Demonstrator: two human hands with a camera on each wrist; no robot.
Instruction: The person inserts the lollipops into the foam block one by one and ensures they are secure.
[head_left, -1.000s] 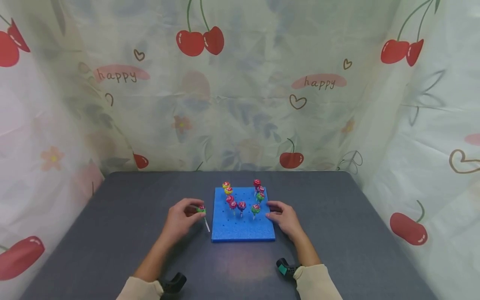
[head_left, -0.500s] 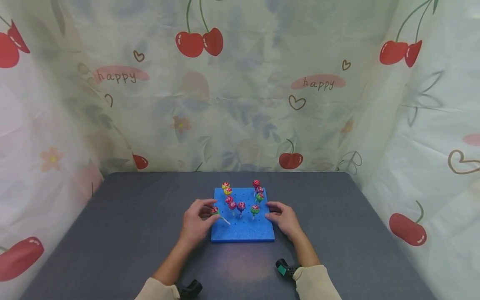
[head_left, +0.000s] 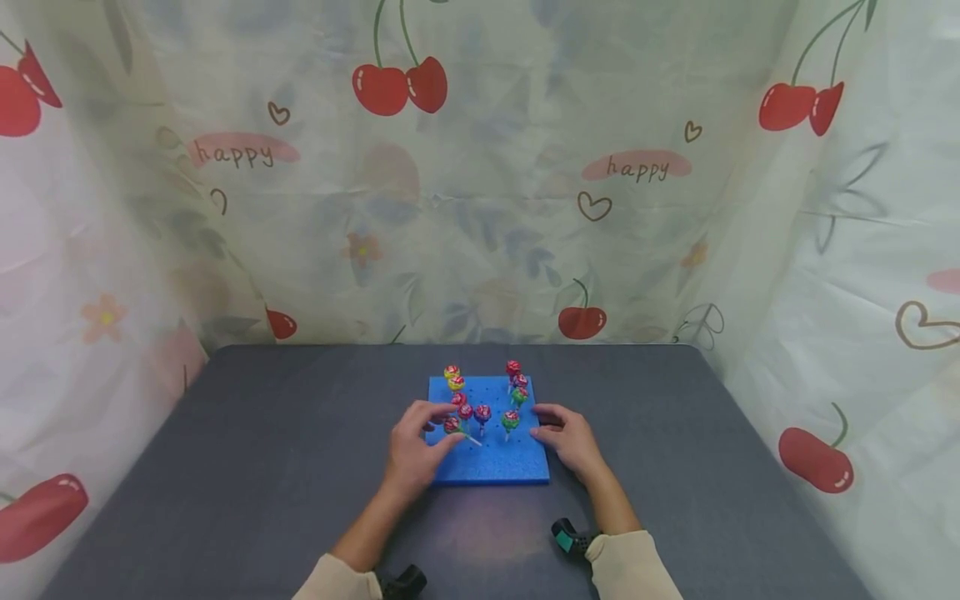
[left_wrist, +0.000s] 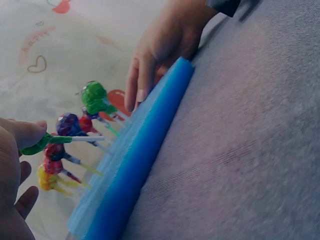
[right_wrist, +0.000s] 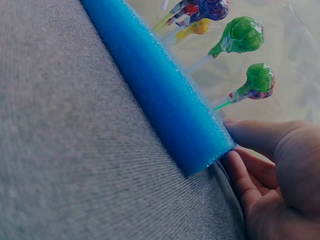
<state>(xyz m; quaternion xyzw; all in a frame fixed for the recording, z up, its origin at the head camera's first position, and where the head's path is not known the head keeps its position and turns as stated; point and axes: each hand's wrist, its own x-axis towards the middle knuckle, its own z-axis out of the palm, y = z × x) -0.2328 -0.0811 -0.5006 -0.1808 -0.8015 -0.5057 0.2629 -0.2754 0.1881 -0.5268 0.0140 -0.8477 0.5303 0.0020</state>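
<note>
My left hand [head_left: 415,450] pinches a green-and-red wrapped lollipop [head_left: 452,425] by its head, over the left part of a blue foam board [head_left: 491,468]. Its white stick points right and slightly down in the head view, and sideways toward the board in the left wrist view. At the board's right edge, my right hand [head_left: 572,437] holds on with thumb and fingers, seen close at the corner in the right wrist view. Several lollipops stand upright in the board: yellow ones [head_left: 456,383] at the back left, a purple one [head_left: 483,413] in the middle, a green one [head_left: 511,419] toward the right.
Small holes dot the foam board between the standing lollipops. Beneath it spreads a dark grey table [head_left: 285,433]. A curtain printed with cherries [head_left: 480,208] hangs behind and along both sides.
My left hand has carried the lollipop rightward from beside the board to over its left part, and the stick has swung more level. The right hand stays at the board's edge.
</note>
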